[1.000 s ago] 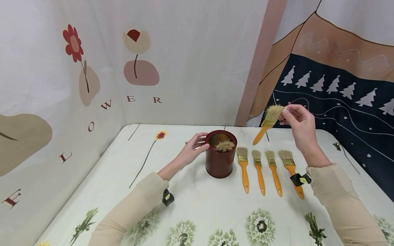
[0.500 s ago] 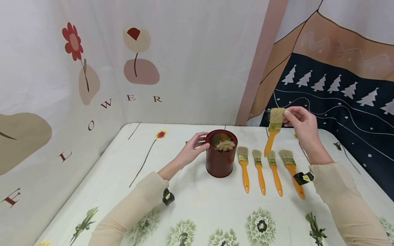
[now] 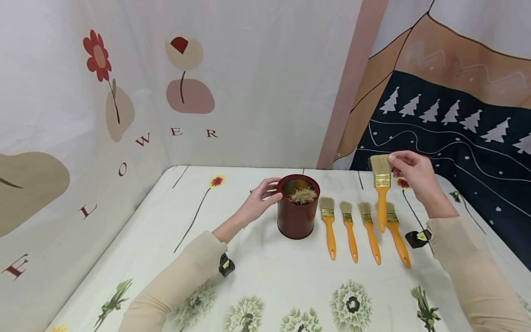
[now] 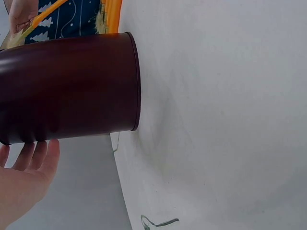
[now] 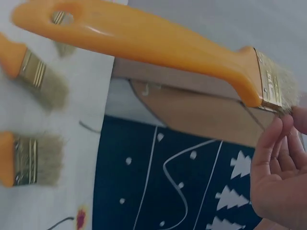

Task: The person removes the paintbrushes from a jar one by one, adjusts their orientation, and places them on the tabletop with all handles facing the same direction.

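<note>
In the head view my right hand [image 3: 415, 177] pinches a wide paintbrush [image 3: 381, 180] by the bristles, its orange handle hanging down. The right wrist view shows fingers and thumb at the bristles beside the metal band of that paintbrush [image 5: 268, 79]. My left hand [image 3: 263, 198] rests against the left side of a dark red can [image 3: 295, 221], thumb near the rim. In the left wrist view, fairly straight fingertips [image 4: 50, 151] touch the can's wall. A tuft of straw-coloured bristles [image 3: 303, 196] shows inside the can's mouth.
Right of the can, several paintbrushes lie in a row with bristles away from me: one [image 3: 329, 230] beside the can, two narrower ones [image 3: 350, 230] [image 3: 370, 233], and a wider one [image 3: 399, 240] partly behind the held brush. The table [image 3: 257, 276] has a white flowered cloth.
My right hand has moved right and down with the paintbrush, whose handle has swung from slanting left to nearly vertical. My left hand and the can stay put.
</note>
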